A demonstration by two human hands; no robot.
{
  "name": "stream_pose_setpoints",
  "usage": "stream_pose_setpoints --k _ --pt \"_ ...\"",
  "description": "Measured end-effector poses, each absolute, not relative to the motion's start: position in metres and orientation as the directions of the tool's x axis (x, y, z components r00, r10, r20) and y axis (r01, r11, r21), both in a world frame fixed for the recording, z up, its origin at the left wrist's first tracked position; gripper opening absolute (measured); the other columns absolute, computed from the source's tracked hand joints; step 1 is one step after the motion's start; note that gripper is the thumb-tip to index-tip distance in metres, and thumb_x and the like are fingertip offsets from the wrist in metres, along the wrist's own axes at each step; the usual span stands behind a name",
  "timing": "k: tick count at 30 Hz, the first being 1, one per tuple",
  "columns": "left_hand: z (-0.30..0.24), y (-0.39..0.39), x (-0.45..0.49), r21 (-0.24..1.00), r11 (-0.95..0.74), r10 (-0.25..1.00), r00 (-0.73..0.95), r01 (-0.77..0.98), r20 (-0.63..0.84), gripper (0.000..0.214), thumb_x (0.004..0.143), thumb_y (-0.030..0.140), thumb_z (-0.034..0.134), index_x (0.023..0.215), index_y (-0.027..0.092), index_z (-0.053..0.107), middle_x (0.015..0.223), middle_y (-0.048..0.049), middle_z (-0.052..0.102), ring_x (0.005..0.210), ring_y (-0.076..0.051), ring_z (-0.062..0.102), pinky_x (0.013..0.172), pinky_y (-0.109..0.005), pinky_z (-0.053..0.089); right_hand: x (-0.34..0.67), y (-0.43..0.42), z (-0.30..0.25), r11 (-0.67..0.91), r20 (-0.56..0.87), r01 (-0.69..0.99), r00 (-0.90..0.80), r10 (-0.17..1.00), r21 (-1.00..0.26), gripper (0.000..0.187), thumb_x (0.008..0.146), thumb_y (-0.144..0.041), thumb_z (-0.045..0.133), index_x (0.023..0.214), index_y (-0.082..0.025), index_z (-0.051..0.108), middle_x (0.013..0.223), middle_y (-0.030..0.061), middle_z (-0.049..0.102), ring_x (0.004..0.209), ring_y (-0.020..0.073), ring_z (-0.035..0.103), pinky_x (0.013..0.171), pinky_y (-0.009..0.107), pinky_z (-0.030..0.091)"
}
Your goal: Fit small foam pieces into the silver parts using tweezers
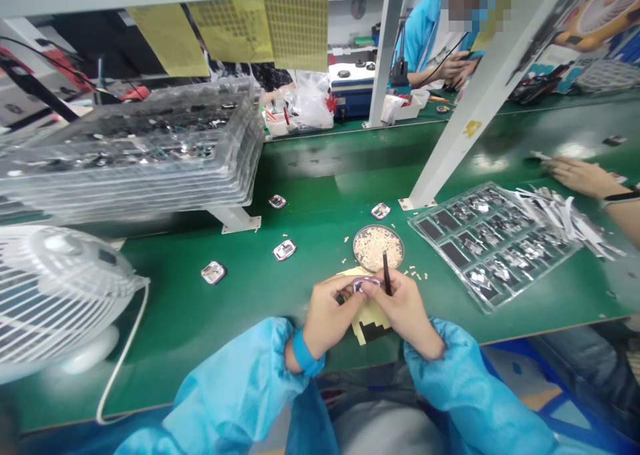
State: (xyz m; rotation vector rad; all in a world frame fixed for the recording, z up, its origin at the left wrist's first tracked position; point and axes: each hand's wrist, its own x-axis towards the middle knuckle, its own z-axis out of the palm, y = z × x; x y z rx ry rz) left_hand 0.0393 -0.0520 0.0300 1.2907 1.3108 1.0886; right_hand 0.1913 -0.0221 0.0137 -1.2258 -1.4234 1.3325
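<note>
My left hand is closed around a small rounded metal frame part, held up just above the green bench. My right hand pinches a thin black stick tool whose lower end meets the part. Both hands touch over a yellow notched sheet. Right behind them stands a round dish full of tiny pale pieces, with a few spilled around it.
Loose metal frame parts lie on the green bench. A clear tray of parts sits right, stacked trays back left, a white fan at left. A co-worker's hand rests far right by paper strips.
</note>
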Motion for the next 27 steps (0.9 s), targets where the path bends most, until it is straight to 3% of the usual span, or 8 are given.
stream_pose_setpoints --k 4,7,11,16,19,27 --pt "0.023 -0.05 0.038 0.994 0.096 0.994 0.04 0.055 -0.098 0.029 0.086 0.03 0.069 0.111 0.016 0.076 0.094 -0.0086 0.072 0.085 -0.022 0.066 0.08 -0.032 0.054 0.198 -0.021 0.009 0.012 -0.026 0.222 -0.169 0.985 -0.975 0.033 0.084 -0.048 0.07 0.089 -0.016 0.072 0.082 0.0062 0.072 0.074 0.0195 0.063 0.063 0.027 0.049" --pt "0.021 -0.049 0.037 0.993 0.099 0.994 0.044 0.057 -0.102 0.029 0.086 0.028 0.069 0.111 0.017 0.076 0.098 -0.0085 0.072 0.086 -0.022 0.066 0.08 -0.032 0.054 0.209 -0.018 0.01 0.059 0.03 0.209 -0.142 0.989 -0.976 0.03 0.092 -0.045 0.061 0.096 -0.017 0.073 0.092 0.0073 0.073 0.085 0.0218 0.067 0.075 0.031 0.053" --pt "0.025 -0.05 0.037 0.986 0.033 0.998 0.044 0.163 -0.04 0.026 0.086 0.022 0.065 0.109 0.019 0.076 0.095 -0.0071 0.069 0.078 -0.017 0.062 0.071 -0.026 0.05 0.221 -0.012 0.023 0.291 0.262 0.274 -0.138 0.955 -0.917 0.017 0.092 -0.034 0.063 0.097 -0.02 0.072 0.099 0.0068 0.07 0.094 0.0214 0.066 0.086 0.033 0.052" --pt "0.028 -0.05 0.038 0.941 -0.072 0.997 0.02 0.33 0.069 0.027 0.084 0.016 0.062 0.107 0.02 0.077 0.073 -0.0014 0.057 0.062 -0.011 0.047 0.056 -0.021 0.038 0.225 -0.009 0.036 0.495 0.353 0.272 -0.435 0.828 -0.825 0.012 0.093 -0.029 0.063 0.093 -0.02 0.071 0.087 0.0058 0.065 0.081 0.0185 0.062 0.073 0.03 0.05" --pt "0.027 -0.051 0.038 0.929 -0.087 0.996 0.035 0.359 0.079 0.028 0.084 0.016 0.06 0.106 0.02 0.077 0.07 -0.0001 0.053 0.061 -0.011 0.046 0.056 -0.021 0.036 0.224 -0.01 0.032 0.547 0.382 0.292 -0.467 0.797 -0.785 0.012 0.093 -0.03 0.064 0.095 -0.02 0.071 0.085 0.0053 0.063 0.078 0.0172 0.06 0.068 0.03 0.048" --pt "0.024 -0.051 0.036 0.899 -0.088 0.996 0.053 0.428 0.072 0.03 0.084 0.015 0.059 0.109 0.02 0.075 0.072 0.0002 0.054 0.059 -0.01 0.044 0.056 -0.022 0.034 0.224 -0.012 0.019 0.608 0.39 0.331 -0.531 0.752 -0.722 0.014 0.097 -0.027 0.057 0.106 -0.023 0.067 0.094 0.0056 0.063 0.085 0.0174 0.062 0.074 0.029 0.049"
